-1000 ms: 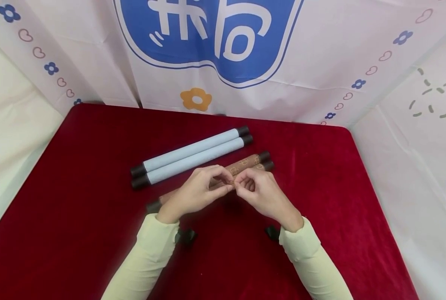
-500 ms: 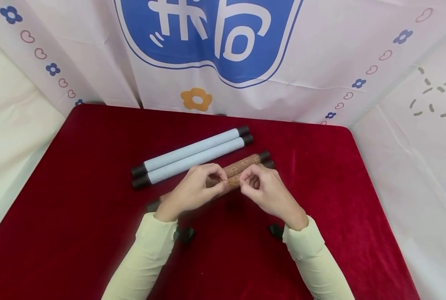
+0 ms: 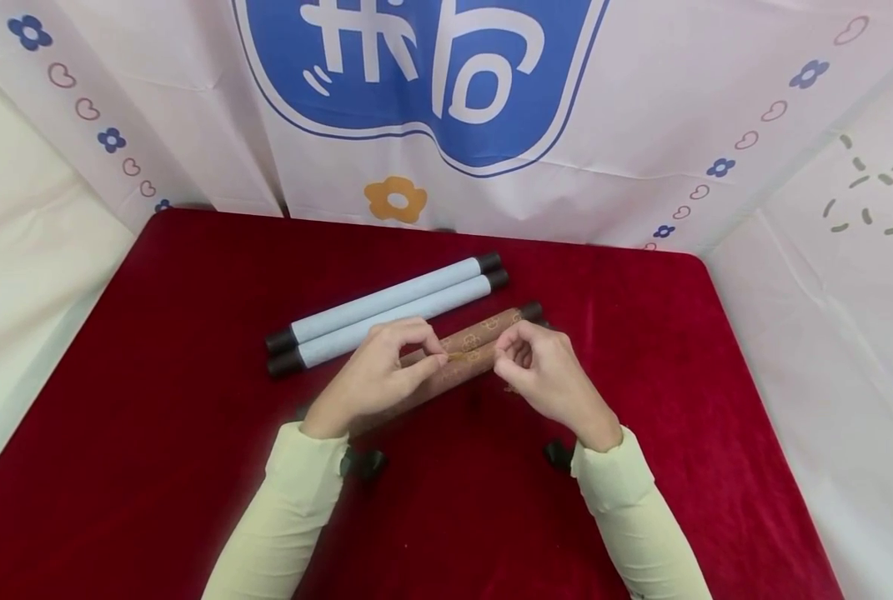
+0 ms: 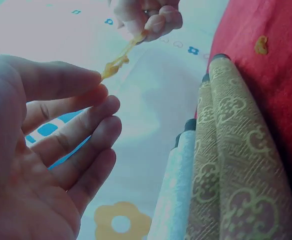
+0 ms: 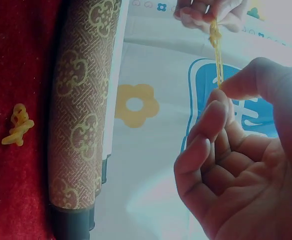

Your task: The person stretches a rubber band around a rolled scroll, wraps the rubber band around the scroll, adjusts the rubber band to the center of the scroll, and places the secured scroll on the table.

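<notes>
A knotted yellow rubber band (image 4: 117, 65) is stretched between my two hands above the brown scroll. My left hand (image 3: 386, 367) pinches one end between thumb and forefinger. At the other end, my right hand (image 3: 549, 375) pinches the band (image 5: 219, 62) the same way, its other fingers curled. Below the hands lie two rolled brown scrolls (image 3: 454, 375) with a gold pattern and black end knobs, side by side and slanting up to the right. My left hand and wrist hide their left ends in the head view.
A second tangled rubber band (image 5: 18, 125) lies on the red tablecloth (image 3: 446, 517) beside the brown scrolls. Behind them rest two light blue scrolls (image 3: 389, 304) with black knobs. A white printed curtain (image 3: 641, 150) hangs along the table's back edge.
My hands have moved apart, the left to the left and the right to the right, and the band between them now shows stretched. The scrolls have stayed in place.
</notes>
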A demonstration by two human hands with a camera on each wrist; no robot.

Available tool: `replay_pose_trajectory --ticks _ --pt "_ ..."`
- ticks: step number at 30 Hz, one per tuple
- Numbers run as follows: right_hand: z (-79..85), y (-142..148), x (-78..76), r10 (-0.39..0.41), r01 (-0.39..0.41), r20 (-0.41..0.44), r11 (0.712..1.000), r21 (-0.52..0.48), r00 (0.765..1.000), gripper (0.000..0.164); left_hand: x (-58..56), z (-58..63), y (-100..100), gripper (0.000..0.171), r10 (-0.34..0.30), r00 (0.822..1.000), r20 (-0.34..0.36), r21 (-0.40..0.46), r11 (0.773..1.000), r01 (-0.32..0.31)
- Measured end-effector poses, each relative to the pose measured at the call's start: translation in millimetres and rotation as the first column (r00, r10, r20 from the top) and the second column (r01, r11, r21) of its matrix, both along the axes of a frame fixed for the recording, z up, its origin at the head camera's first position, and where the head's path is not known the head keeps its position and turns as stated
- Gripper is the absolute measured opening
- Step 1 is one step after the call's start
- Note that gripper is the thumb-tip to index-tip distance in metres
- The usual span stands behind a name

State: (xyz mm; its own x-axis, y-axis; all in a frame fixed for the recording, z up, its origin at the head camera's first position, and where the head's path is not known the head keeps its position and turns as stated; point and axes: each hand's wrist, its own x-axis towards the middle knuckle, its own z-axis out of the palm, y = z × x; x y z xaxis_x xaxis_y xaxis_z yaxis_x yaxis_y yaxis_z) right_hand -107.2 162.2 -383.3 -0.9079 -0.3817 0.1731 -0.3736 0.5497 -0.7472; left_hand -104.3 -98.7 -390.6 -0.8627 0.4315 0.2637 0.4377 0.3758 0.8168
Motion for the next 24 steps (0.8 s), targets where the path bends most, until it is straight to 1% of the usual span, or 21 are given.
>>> replay_pose_trajectory --ticks 4,8,10,12,14,15,17,20,22,24 --pt "-1.5 3.8 -4.0 -0.032 0.032 -0.006 0.999 0.015 0.999 0.008 -1.8 0.3 -5.3 0.014 0.044 0.998 -0.045 0.020 0.999 -0.043" --pt "-1.0 10.6 -9.2 -0.084 0.085 -0.024 0.996 0.035 0.996 0.007 -5.0 1.3 -12.7 0.014 0.095 0.992 -0.086 0.021 0.995 -0.093" --pt "0.0 14.8 -10.8 -0.116 0.118 -0.039 0.993 0.029 0.992 0.008 -5.9 2.9 -17.9 0.012 0.138 0.987 -0.077 0.019 0.990 -0.137" --pt "1.5 18.4 -11.4 -0.126 0.127 -0.052 0.992 0.008 0.991 0.009 -6.0 4.7 -23.3 0.010 0.177 0.983 -0.056 0.012 0.984 -0.176" --pt "3.3 20.2 -10.5 -0.108 0.107 -0.055 0.994 -0.025 0.993 0.010 -6.4 5.0 -26.7 0.008 0.202 0.979 -0.033 -0.002 0.979 -0.202" --pt "3.9 20.4 -9.8 -0.085 0.083 -0.051 0.995 -0.047 0.995 0.010 -6.5 4.5 -27.0 0.007 0.205 0.979 -0.022 -0.010 0.979 -0.205" --pt "4.7 18.5 -7.7 -0.022 0.019 -0.038 0.997 -0.076 0.999 0.010 -6.6 2.9 -23.4 0.004 0.156 0.988 -0.004 -0.020 0.987 -0.157" --pt "4.0 13.6 -4.5 0.059 -0.060 -0.016 0.993 -0.104 0.998 0.008 -5.5 0.1 -11.3 0.010 0.062 0.998 0.028 -0.027 0.998 -0.061" --pt "3.0 10.4 -2.7 0.096 -0.096 -0.002 0.989 -0.115 0.995 0.007 -3.6 -1.7 -2.5 0.017 0.007 0.999 0.050 -0.018 1.000 -0.006" --pt "2.4 7.7 -1.4 0.122 -0.120 0.006 0.985 -0.120 0.993 0.006 -1.7 -3.6 4.4 0.021 -0.024 0.998 0.059 -0.009 1.000 0.025"
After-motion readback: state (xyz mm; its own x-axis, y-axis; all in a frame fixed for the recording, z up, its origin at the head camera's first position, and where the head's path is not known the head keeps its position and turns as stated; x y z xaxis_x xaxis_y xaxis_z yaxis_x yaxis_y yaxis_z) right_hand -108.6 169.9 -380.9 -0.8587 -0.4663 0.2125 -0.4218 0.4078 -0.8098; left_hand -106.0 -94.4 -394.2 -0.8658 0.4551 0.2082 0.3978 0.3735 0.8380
